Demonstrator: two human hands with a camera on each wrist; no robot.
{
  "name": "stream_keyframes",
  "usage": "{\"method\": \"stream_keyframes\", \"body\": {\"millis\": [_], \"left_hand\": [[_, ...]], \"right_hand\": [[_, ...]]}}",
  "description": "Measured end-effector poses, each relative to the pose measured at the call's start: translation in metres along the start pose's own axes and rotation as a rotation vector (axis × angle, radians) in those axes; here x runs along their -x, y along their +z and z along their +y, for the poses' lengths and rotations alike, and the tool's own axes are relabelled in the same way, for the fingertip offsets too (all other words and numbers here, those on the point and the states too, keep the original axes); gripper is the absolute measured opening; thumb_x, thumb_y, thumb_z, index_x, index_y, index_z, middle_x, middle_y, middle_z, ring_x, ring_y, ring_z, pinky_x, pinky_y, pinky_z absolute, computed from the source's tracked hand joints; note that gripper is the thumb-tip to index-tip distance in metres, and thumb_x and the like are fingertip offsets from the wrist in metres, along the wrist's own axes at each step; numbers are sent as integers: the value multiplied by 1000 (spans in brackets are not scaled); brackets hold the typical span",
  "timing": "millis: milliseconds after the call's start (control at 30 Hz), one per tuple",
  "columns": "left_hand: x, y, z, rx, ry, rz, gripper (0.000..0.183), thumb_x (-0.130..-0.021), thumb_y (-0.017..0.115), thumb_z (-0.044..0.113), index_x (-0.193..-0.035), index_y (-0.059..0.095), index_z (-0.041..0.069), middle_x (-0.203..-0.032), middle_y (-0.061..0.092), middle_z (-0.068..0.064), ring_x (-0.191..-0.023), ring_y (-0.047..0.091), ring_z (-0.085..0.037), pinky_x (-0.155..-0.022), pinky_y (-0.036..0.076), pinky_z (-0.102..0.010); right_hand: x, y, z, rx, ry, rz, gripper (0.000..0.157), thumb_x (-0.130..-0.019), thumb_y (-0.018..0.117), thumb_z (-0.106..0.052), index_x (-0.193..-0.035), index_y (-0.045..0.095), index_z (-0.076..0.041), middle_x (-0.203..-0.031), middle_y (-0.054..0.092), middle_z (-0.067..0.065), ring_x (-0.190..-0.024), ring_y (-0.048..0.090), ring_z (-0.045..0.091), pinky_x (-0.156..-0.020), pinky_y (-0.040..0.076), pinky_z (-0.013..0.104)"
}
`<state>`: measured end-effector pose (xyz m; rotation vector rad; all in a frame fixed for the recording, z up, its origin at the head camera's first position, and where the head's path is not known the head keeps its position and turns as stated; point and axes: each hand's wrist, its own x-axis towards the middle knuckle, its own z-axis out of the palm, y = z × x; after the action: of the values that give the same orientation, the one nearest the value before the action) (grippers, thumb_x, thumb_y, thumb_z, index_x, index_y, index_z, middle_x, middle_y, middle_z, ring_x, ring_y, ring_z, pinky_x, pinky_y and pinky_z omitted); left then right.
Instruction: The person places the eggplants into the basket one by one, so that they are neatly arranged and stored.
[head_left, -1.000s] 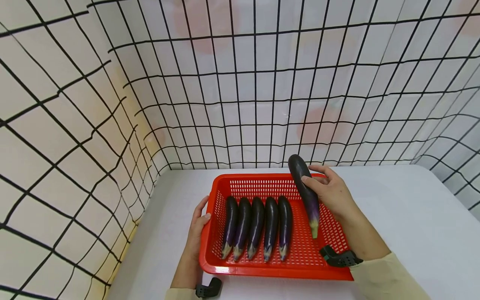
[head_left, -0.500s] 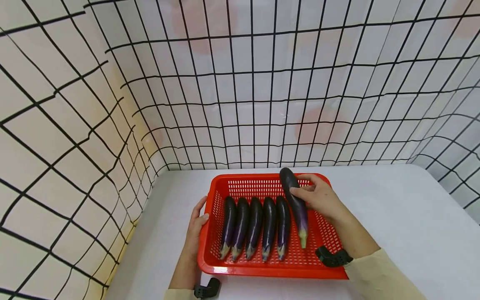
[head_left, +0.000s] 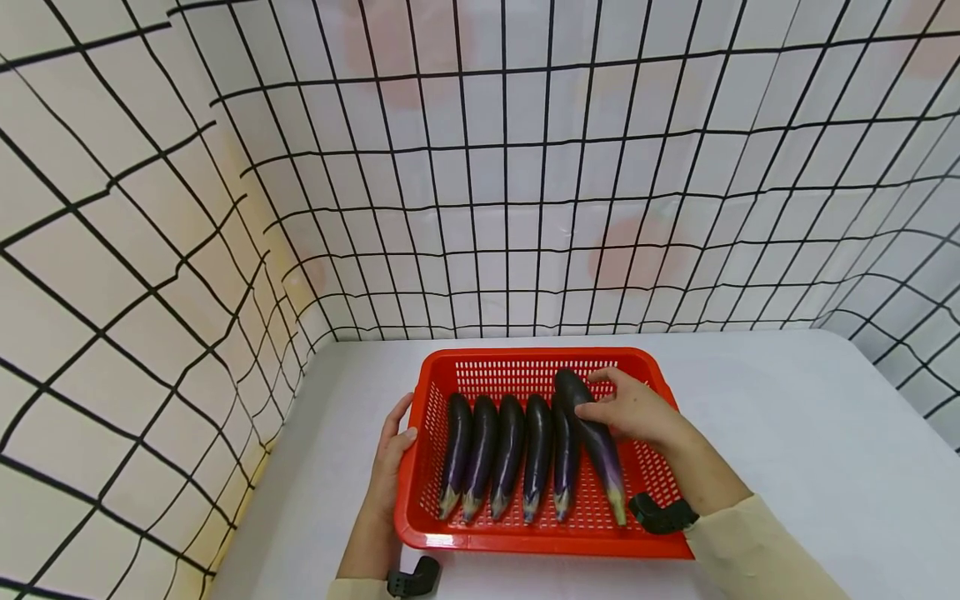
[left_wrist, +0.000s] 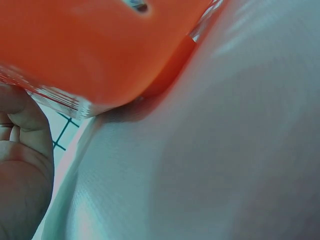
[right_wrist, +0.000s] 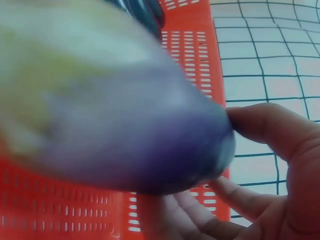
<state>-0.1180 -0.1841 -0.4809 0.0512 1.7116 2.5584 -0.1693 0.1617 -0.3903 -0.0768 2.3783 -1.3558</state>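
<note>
A red plastic basket [head_left: 525,543] holds several dark eggplants [head_left: 510,442] lying side by side in its left and middle part, stems toward the near side. My right hand [head_left: 637,412] grips another eggplant [head_left: 603,458] between thumb and fingers, tilted, its upper end overlapping the rightmost one of the row. In the right wrist view this eggplant [right_wrist: 165,135] fills much of the picture, with the thumb on one side and fingers on the other. My left hand [head_left: 392,454] holds the basket's left side, thumb at the rim. The left wrist view shows curled fingers against the basket wall [left_wrist: 90,45].
Around the basket spreads a white table surface [head_left: 772,417]. Behind it and at both sides stands a black wire grid [head_left: 510,200] in front of pale sheeting. Bare perforated basket floor [head_left: 592,517] shows near the front right.
My right hand has carried the eggplant left and down into the basket, beside the end of the row. The left hand stays at the basket's left side.
</note>
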Motion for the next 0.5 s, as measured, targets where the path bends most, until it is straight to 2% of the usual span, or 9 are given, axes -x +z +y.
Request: {"method": "stream_keyframes", "body": {"millis": [100, 267, 500], "left_hand": [[0, 0, 0, 1, -5, 5, 59, -101, 46, 21, -157, 31, 31, -153, 48, -14, -125, 64, -32, -96, 58, -48], [-1, -1, -2, 2, -13, 20, 60, -100, 47, 21, -157, 32, 32, -154, 48, -16, -124, 65, -33, -96, 58, -48], [-1, -1, -2, -12, -1, 6, 64, -101, 48, 23, -161, 24, 26, -156, 46, -15, -126, 64, -32, -97, 57, -48]], "right_hand": [[0, 0, 1, 38, 28, 6, 72, -93, 72, -25, -149, 34, 1, -103, 72, 19, -72, 70, 17, -66, 63, 36], [-3, 2, 4, 92, 59, 18, 72, -91, 72, -23, -147, 35, 3, -109, 66, 24, -72, 70, 19, -66, 65, 40], [-4, 4, 5, 80, 85, 14, 75, -91, 71, -18, -148, 27, 5, -117, 60, 33, -79, 74, 26, -69, 65, 48]]}}
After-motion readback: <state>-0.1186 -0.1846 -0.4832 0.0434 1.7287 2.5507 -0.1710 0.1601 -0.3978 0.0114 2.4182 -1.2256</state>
